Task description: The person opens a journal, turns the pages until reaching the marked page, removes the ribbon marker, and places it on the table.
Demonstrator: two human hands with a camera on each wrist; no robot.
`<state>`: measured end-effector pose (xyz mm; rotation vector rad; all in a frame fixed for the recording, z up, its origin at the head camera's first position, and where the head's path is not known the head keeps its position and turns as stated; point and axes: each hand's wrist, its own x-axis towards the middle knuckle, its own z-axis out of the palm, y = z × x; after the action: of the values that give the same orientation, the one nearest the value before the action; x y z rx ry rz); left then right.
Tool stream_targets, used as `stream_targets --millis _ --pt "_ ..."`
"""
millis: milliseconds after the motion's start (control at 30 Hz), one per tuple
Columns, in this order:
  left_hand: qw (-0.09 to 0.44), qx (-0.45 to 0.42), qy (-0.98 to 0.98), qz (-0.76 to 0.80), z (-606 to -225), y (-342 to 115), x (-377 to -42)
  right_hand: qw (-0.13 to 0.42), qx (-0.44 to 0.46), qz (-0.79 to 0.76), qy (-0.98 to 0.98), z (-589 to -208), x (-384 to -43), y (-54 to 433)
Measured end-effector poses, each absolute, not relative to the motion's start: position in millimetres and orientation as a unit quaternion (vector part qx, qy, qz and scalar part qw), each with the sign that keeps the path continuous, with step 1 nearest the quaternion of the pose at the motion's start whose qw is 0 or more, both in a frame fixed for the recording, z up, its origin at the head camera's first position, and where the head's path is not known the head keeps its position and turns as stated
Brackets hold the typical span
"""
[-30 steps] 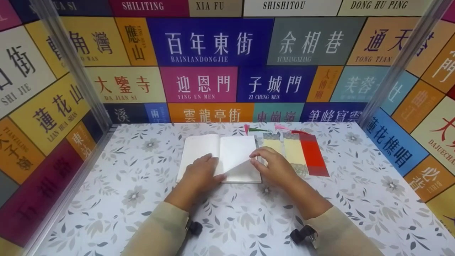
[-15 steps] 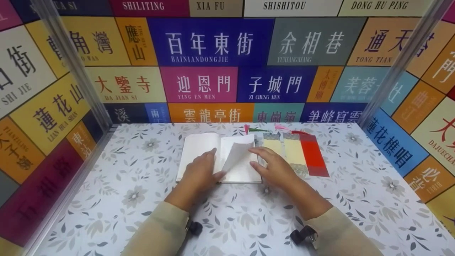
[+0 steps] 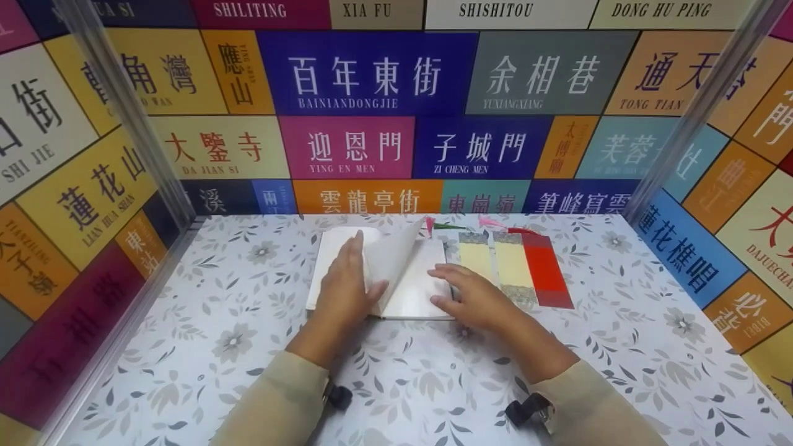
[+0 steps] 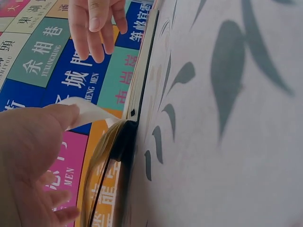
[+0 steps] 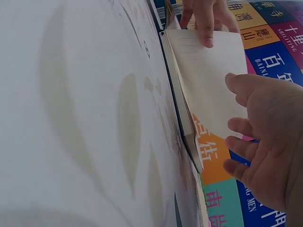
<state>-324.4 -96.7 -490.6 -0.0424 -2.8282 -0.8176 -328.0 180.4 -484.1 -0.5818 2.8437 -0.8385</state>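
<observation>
An open blank-paged notebook (image 3: 416, 298) lies flat on the table. One of its pages (image 3: 395, 255) stands raised over the spine and curves towards the left side. My left hand (image 3: 342, 282) is over the left page with its fingers extended; in the left wrist view its thumb (image 4: 66, 115) touches the raised page. My right hand (image 3: 476, 298) hovers by the right edge of the notebook, its fingers spread and slightly bent. Nothing is between thumb and fingers of the right hand in the right wrist view, where the raised page (image 5: 208, 71) stands apart from it.
To the right of the notebook lie a narrow cream bookmark (image 3: 476, 253), a wider cream bookmark (image 3: 513, 263) with patterned ends, and a red bookmark (image 3: 549, 272). Their tassels point to the back. Panels with printed signs (image 3: 372, 74) enclose the floral-patterned table (image 3: 384, 384).
The page has swung from the right side up and over towards the left. My right hand has let go of it. The left hand has shifted slightly left, its fingers straightening.
</observation>
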Motion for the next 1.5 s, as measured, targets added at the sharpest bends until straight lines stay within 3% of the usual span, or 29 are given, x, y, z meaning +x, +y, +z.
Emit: stream_targets --millis 133,700,833,1167,1500 --pt "0.136 -0.001 -0.957 -0.254 -489.2 -96.2 -325.7 0.062 -0.206 -0.266 0.94 -485.7 -329.2 180.8" --pt "0.127 -0.03 -0.974 -0.187 -493.0 -100.1 -325.4 0.109 -0.197 -0.25 0.942 -490.6 -330.2 184.7" --pt "0.102 -0.037 -0.981 -0.161 -493.6 -100.4 -325.6 0.101 -0.209 -0.235 0.944 -492.0 -329.5 184.4" --pt "-0.021 -0.043 -0.989 -0.14 -494.7 -98.7 -327.4 0.111 -0.23 -0.219 0.942 -492.8 -327.8 184.6" --pt "-0.051 -0.057 -0.987 -0.14 -498.7 -98.5 -325.1 0.119 -0.223 -0.215 0.943 -494.7 -327.8 185.0"
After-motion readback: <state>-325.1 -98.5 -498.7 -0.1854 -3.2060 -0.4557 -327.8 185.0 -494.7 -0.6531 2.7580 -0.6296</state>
